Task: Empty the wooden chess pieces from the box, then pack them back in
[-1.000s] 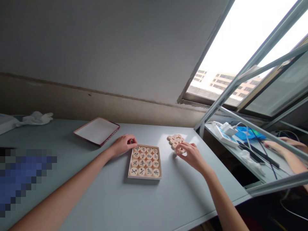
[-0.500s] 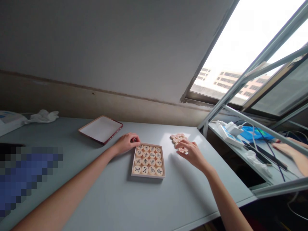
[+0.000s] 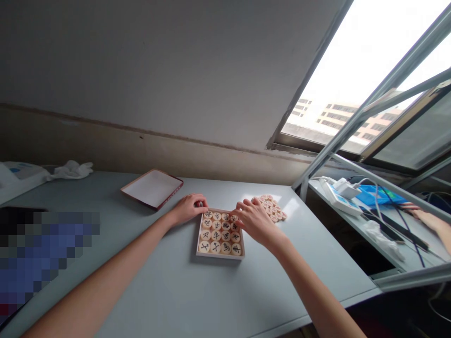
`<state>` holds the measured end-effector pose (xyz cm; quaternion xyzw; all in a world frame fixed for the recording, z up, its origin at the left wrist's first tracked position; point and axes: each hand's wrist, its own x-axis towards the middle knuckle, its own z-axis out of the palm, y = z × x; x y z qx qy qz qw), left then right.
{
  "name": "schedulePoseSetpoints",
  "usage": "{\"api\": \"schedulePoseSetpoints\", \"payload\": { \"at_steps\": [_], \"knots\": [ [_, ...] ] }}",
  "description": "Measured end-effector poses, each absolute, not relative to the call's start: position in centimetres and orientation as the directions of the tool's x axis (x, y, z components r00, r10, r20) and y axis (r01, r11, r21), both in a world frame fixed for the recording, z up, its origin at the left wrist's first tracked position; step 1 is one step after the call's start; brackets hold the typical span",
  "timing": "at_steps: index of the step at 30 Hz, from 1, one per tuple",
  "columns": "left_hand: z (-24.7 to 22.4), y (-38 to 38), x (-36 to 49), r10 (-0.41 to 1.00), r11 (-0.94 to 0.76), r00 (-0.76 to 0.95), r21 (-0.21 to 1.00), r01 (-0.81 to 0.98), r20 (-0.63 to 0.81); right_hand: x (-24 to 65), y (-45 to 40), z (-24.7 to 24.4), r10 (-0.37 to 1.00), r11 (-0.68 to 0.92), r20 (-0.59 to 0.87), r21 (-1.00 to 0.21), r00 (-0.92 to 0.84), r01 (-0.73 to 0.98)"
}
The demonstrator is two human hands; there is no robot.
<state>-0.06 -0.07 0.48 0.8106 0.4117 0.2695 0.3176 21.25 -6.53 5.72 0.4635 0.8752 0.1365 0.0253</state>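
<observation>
A shallow open box [image 3: 220,256] lies on the grey desk, filled with rows of round wooden Chinese chess pieces [image 3: 215,247] bearing black characters. My left hand [image 3: 188,209] is closed at the box's far left corner, fingers curled against the rim. A small dark spot shows under those fingers, too small to name. Over the far right part of the box, my right hand [image 3: 259,223] bends its fingers down onto the pieces and rim. Its palm side is hidden, so I cannot see what is pinched there. Just beyond it lies a cluster of red-marked chess pieces [image 3: 276,210].
The upturned box lid [image 3: 153,185] lies at the back left, near the wall. White bunched material [image 3: 72,170] is at far left. A metal frame [image 3: 331,150] borders the desk's right side. Past it are a power strip [image 3: 341,199], cables and another person's arm [image 3: 431,223].
My right hand has moved left from the red-marked pieces to the box's far right part, uncovering the cluster. My left hand stays at the corner. The view has shifted slightly.
</observation>
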Motion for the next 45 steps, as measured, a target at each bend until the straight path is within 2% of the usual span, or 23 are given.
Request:
{"api": "schedulePoseSetpoints", "payload": {
  "at_steps": [6,9,14,19,25,28,33,37,40,43,45],
  "knots": [
    [0.4,0.0,-0.1,0.848,-0.447,0.5,0.744,0.497,0.176,20.3,-6.3,6.2,0.827,0.524,0.051,0.293,-0.56,0.8],
    [0.4,-0.1,-0.1,0.846,-0.45,0.501,0.748,0.488,0.182,20.4,-6.0,6.2,0.807,0.556,0.056,0.268,-0.589,0.787],
    [0.5,-0.2,-0.1,0.845,-0.454,0.499,0.753,0.477,0.193,22.5,-5.4,7.1,0.811,0.572,0.112,0.047,-0.574,0.819],
    [0.5,-0.2,0.0,0.844,-0.458,0.501,0.748,0.481,0.195,25.1,-3.7,7.7,0.889,0.441,0.18,-0.081,-0.422,0.894],
    [0.5,-0.2,0.0,0.849,-0.454,0.494,0.735,0.503,0.186,27.2,-1.1,4.8,0.922,0.288,0.253,0.055,-0.293,0.956],
    [0.5,-0.2,0.0,0.852,-0.449,0.493,0.735,0.509,0.179,28.1,-0.7,3.4,0.935,0.245,0.238,0.095,-0.261,0.965],
    [0.6,-0.3,0.0,0.854,-0.444,0.489,0.735,0.513,0.175,28.0,-1.3,3.1,0.936,0.259,0.238,0.038,-0.26,0.965],
    [0.7,-0.4,0.1,0.859,-0.434,0.486,0.734,0.522,0.162,27.2,-1.4,3.1,0.908,0.337,0.242,0.067,-0.343,0.939],
    [0.6,-0.3,0.1,0.856,-0.439,0.491,0.731,0.523,0.163,27.6,-1.1,2.6,0.91,0.328,0.245,0.061,-0.333,0.943],
    [0.4,-0.1,0.0,0.852,-0.446,0.496,0.73,0.517,0.168,28.2,-1.1,2.3,0.923,0.296,0.267,-0.029,-0.278,0.955],
    [0.3,0.0,0.0,0.849,-0.447,0.501,0.731,0.515,0.167,28.2,-1.4,2.6,0.915,0.33,0.307,-0.194,-0.262,0.924]
  ]
}}
